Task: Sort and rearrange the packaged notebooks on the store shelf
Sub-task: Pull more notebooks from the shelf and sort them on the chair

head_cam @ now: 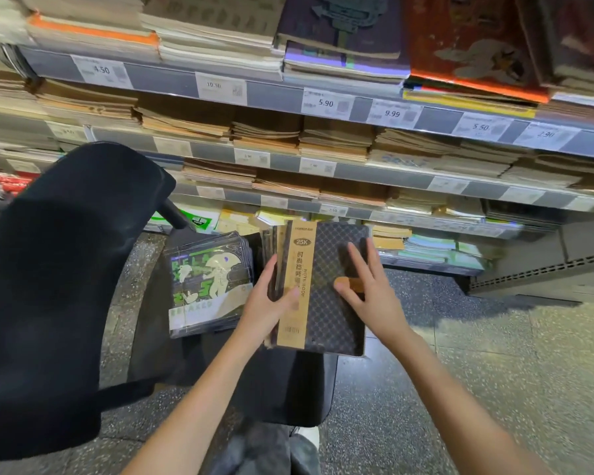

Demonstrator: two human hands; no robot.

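Note:
A stack of dark diamond-patterned notebooks (333,317) with a tan "25K" paper band lies on a black chair seat (288,389) in front of the shelf. My left hand (268,303) grips the stack's left edge, thumb on the band and fingers round the side. My right hand (371,289) rests flat on the top cover with straight spread fingers. A second stack of wrapped notebooks with a green and cream cartoon cover (208,286) lies to the left on the same seat.
The chair's black backrest (59,286) fills the left side. Store shelves (323,138) with price tags hold piles of brown and coloured notebooks above and behind. Speckled floor (494,389) lies to the right.

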